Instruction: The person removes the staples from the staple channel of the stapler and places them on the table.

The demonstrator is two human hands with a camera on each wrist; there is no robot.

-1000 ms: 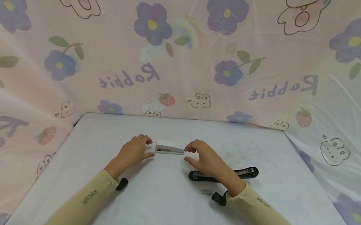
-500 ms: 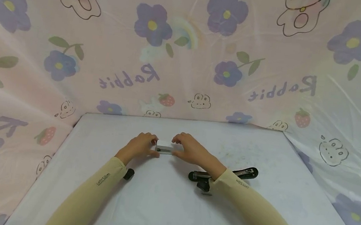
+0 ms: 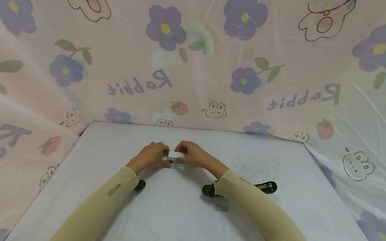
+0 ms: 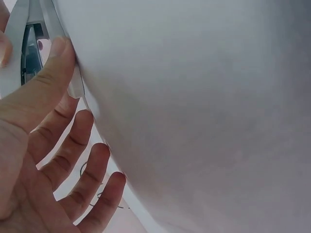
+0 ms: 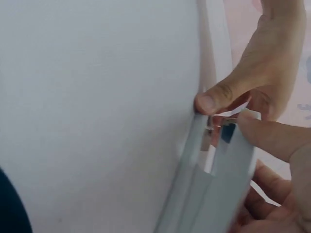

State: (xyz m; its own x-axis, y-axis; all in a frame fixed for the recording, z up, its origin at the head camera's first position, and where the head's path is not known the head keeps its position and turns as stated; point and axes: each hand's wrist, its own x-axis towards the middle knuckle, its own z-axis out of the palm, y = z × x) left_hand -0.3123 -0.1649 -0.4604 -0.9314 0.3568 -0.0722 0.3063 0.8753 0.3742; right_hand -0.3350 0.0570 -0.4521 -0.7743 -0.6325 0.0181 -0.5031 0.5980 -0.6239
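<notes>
A white stapler [image 3: 173,155] is at the middle of the table, between both hands. My left hand [image 3: 150,156] pinches the end of its base; the thumb [image 4: 58,48] lies on the base in the left wrist view, and the other fingers are spread beyond it. My right hand [image 3: 194,155] grips the top arm of the stapler [image 5: 214,194], its thumb [image 5: 252,126] on the upper part near the front end. A gap shows between top arm and base in the right wrist view. The hands cover much of the stapler in the head view.
A black stapler [image 3: 267,187] lies on the white table [image 3: 173,222] to the right, partly hidden under my right sleeve [image 3: 258,205]. A small grey strip [image 3: 222,207], like a row of staples, lies just nearer. Patterned cloth [image 3: 200,57] hangs behind the table.
Both hands have closed in on the white stapler and now hold it; earlier they stood apart from its ends. My right hand has moved left along it.
</notes>
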